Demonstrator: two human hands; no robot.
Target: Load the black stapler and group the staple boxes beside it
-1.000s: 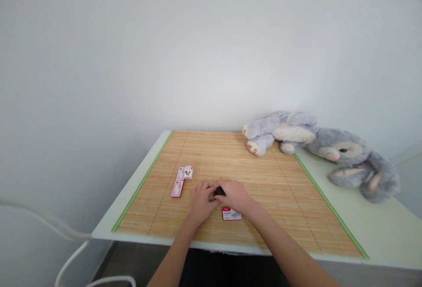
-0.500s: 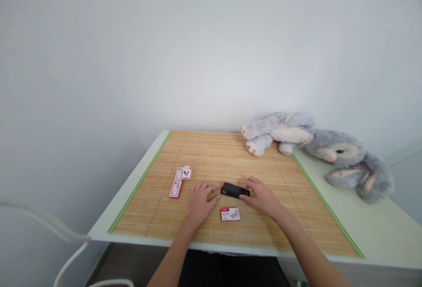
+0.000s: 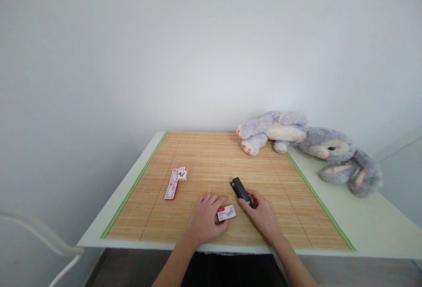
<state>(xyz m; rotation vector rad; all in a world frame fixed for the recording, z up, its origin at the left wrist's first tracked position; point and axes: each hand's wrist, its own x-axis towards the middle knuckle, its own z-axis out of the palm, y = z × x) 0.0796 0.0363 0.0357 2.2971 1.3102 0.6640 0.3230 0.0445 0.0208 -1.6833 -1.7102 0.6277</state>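
Observation:
A black stapler (image 3: 241,191) stands at a slant on the bamboo mat (image 3: 211,155). My right hand (image 3: 262,214) grips its near end between thumb and fingers. My left hand (image 3: 207,219) has its thumb and fingers around the left side of a small red-and-white staples box (image 3: 226,212), just left of the stapler. Farther left lie more red-and-white boxes: one flat box (image 3: 170,190) in front, another (image 3: 174,174) behind it, and a small box with a stapler picture (image 3: 182,173) beside that one.
A grey plush rabbit (image 3: 280,133) lies on its side along the back right, across the mat's edge and the white tabletop (image 3: 372,223). The wall (image 3: 198,58) rises behind the table. A white cable (image 3: 42,232) hangs at the lower left.
My left hand has left the stapler's far end and come to the staples box, which is now tilted. My right hand has turned the stapler and drawn its near end closer.

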